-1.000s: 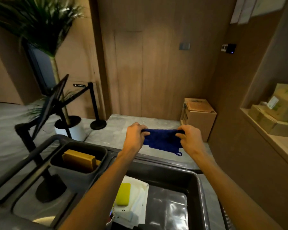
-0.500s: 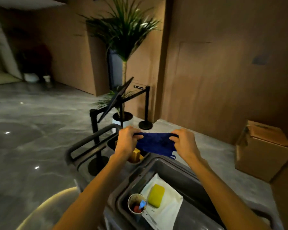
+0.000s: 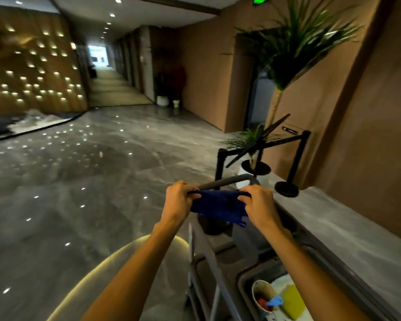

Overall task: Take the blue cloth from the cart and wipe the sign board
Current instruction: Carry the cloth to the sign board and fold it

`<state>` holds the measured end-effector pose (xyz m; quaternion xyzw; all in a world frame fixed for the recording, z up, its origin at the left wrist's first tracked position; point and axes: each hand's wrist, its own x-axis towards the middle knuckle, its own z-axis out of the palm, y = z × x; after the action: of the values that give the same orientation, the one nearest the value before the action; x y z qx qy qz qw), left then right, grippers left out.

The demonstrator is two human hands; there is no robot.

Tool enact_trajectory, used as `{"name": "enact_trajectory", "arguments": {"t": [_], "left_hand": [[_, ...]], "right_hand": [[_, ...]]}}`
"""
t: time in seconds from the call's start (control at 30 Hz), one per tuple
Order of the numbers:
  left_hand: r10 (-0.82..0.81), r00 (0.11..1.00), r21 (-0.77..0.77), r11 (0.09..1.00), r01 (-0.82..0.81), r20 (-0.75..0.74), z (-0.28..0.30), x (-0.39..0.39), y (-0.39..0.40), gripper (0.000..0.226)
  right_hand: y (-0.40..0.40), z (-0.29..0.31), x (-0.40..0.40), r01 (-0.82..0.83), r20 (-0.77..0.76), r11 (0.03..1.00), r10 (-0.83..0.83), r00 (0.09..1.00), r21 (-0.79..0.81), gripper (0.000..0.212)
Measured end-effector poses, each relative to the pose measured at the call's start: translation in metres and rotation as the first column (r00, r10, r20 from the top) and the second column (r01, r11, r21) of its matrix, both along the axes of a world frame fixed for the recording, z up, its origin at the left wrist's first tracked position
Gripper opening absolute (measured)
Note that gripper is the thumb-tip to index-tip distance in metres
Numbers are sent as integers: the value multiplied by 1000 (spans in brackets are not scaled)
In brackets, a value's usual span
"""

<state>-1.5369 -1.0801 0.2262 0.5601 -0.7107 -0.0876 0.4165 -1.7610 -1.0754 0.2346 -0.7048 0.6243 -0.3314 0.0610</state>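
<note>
Cloth (image 3: 219, 206) stretched between hands, above cart (image 3: 218, 258); sign board (image 3: 258, 141) beyond; cup (image 3: 263, 295) in cart tray.

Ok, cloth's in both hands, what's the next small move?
Probably carry the blue cloth forward and right to the tilted sign board. Left hand and right hand already hold it clear above the cart; the board is untouched.

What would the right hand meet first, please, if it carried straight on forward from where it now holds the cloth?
Probably the cart's grey handle bar, just beyond the right hand gripping the blue cloth; the black sign board stands further on. Depth is uncertain.
</note>
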Motion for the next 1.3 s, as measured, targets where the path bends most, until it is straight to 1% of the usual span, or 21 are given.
{"name": "enact_trajectory", "arguments": {"t": [0.1, 0.3, 0.43, 0.57, 0.73, 0.9, 1.07, 1.3], "left_hand": [[77, 996, 4, 997, -76, -42, -7, 46, 11, 12], [233, 972, 62, 971, -231, -40, -27, 132, 29, 13], [353, 931, 104, 933, -344, -90, -41, 189, 42, 12], [444, 889, 147, 892, -428, -107, -52, 246, 56, 14], [567, 817, 181, 819, -545, -103, -65, 319, 86, 14], [694, 711, 186, 718, -671, -112, -76, 389, 128, 14], [822, 557, 187, 569, -800, -121, -88, 447, 187, 13], [945, 304, 206, 324, -923, -123, -92, 502, 277, 13]], "right_hand": [[-10, -7, 47, -101, 6, 995, 101, 995, 9, 13], [-25, -23, 135, -272, 34, 961, 271, 962, 42, 10], [-34, -34, 197, -365, 31, 929, 364, 931, 56, 10], [-41, -47, 263, -441, 32, 895, 440, 898, 74, 11], [-38, -59, 351, -560, 41, 823, 559, 828, 97, 7], [-23, -68, 440, -675, 27, 729, 677, 736, 118, 7], [7, -76, 528, -790, 31, 603, 792, 609, 108, 8], [66, -87, 641, -925, 69, 359, 927, 369, 122, 8]]}}
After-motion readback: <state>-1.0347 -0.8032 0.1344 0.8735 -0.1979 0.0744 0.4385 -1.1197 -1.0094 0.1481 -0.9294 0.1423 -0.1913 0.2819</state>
